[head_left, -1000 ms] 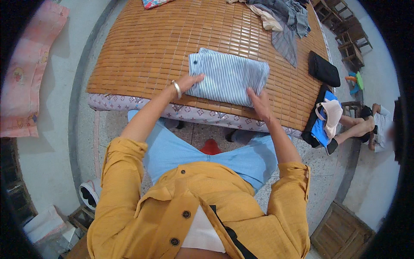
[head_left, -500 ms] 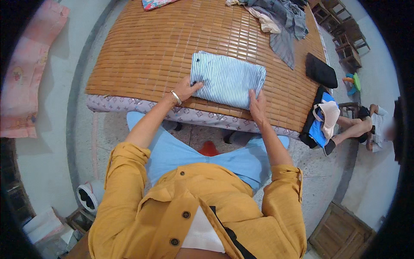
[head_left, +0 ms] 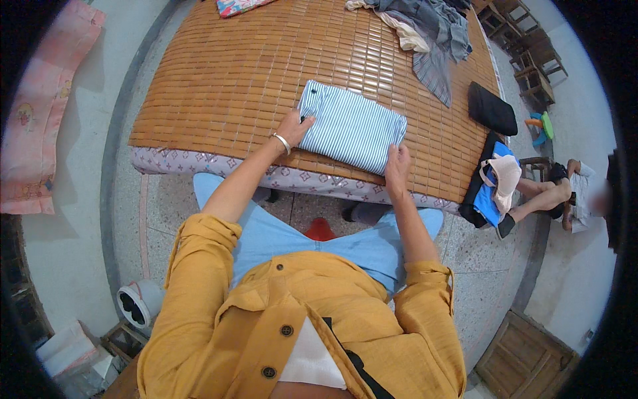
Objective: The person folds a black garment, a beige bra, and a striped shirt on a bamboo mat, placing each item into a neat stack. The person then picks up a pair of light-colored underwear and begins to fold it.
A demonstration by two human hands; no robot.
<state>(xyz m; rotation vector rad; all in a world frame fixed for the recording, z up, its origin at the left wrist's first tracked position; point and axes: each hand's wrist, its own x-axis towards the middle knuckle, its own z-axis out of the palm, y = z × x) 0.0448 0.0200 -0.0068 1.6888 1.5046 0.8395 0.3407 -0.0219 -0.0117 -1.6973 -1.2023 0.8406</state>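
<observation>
A blue-and-white striped shirt [head_left: 352, 126], folded into a flat rectangle, lies tilted near the front edge of the bamboo mat [head_left: 226, 86]. A dark button shows at its far left corner. My left hand [head_left: 294, 126] grips its left side, thumb on top and fingers partly hidden beneath. At the near right corner, my right hand [head_left: 397, 165] is closed on the edge with the thumb above; its other fingers are mostly out of sight.
Right of the shirt lie a folded black cloth [head_left: 492, 108] and a blue-and-black pile with a beige bra [head_left: 505, 174]. Grey clothes [head_left: 432, 40] are heaped at the back. A person [head_left: 558, 193] sits at the right; wooden stools [head_left: 531, 73] stand behind. A red object [head_left: 319, 229] is below me.
The folded shirt has turned slightly clockwise. My left hand has moved a little away from me and to the right with it; my right hand has shifted only slightly.
</observation>
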